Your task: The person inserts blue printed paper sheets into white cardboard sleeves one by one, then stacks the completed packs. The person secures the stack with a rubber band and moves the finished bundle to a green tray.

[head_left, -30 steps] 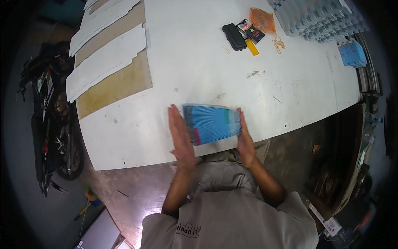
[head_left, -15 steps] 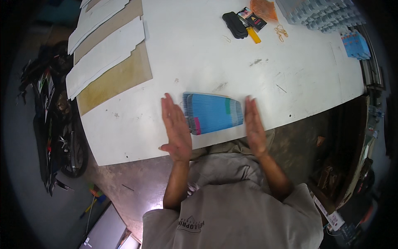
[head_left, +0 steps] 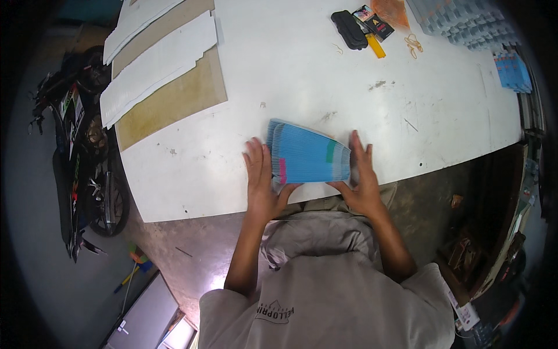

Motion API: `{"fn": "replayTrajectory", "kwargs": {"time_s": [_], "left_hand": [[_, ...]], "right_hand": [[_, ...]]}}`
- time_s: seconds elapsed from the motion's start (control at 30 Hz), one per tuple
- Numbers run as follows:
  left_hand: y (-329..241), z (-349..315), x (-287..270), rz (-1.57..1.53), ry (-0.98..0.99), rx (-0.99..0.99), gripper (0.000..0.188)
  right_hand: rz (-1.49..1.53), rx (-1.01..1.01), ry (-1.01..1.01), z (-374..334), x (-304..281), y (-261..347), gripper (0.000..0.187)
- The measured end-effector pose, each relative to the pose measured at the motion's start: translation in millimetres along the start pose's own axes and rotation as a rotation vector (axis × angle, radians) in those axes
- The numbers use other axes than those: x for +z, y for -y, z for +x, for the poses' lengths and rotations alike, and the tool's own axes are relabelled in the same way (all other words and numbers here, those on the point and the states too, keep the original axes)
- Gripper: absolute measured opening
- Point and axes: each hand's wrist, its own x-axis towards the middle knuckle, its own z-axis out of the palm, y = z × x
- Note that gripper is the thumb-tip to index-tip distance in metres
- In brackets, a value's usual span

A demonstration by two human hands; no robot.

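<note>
A fanned stack of blue cards [head_left: 307, 152] lies near the front edge of the white table, its layered edges facing up. Pink and green bands mark its left and right parts. My left hand [head_left: 263, 185] presses along the stack's left end, fingers extended and thumb bent round the near edge. At the narrower right end, my right hand [head_left: 365, 185] cups the cards, its thumb also at the near side. The stack is held between both hands. How firmly the right palm touches it is hard to make out.
White sheets [head_left: 168, 61] with ragged edges lie over tan boards [head_left: 186, 96] at the far left. A black case [head_left: 349, 30], a yellow lighter [head_left: 376, 46], small packs and rubber bands [head_left: 413, 45] sit farther back. Grey stacks [head_left: 465, 23] and blue bundles [head_left: 512, 72] stand far right.
Both hands were spread flat and apart from the stack's ends. They have closed in on it, thumbs now at the near edge. The stack's near edge looks more even.
</note>
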Motion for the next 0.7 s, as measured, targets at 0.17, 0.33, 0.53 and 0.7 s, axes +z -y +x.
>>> {"fn": "replayTrajectory", "kwargs": {"time_s": [0.17, 0.33, 0.53, 0.7], "left_hand": [[0.5, -1.4, 28.5, -0.151, -0.13, -0.057, 0.102], [-30.8, -15.9, 47.4, -0.119, -0.134, -0.076, 0.096], [-23.1, -10.7, 44.0, -0.047, -0.052, -0.025, 0.095], [-21.7, -2.2, 19.0, 0.138, -0.049, -0.049, 0.107]], "right_hand": [[0.213, 0.102, -0.05, -3.1, 31.4, 12.9, 0.113], [0.032, 0.086, -0.013, 20.8, 0.9, -1.6, 0.119], [0.217, 0.105, -0.152, 16.0, 17.5, 5.1, 0.127], [0.165, 0.068, -0.065, 17.1, -0.4, 5.0, 0.125]]}}
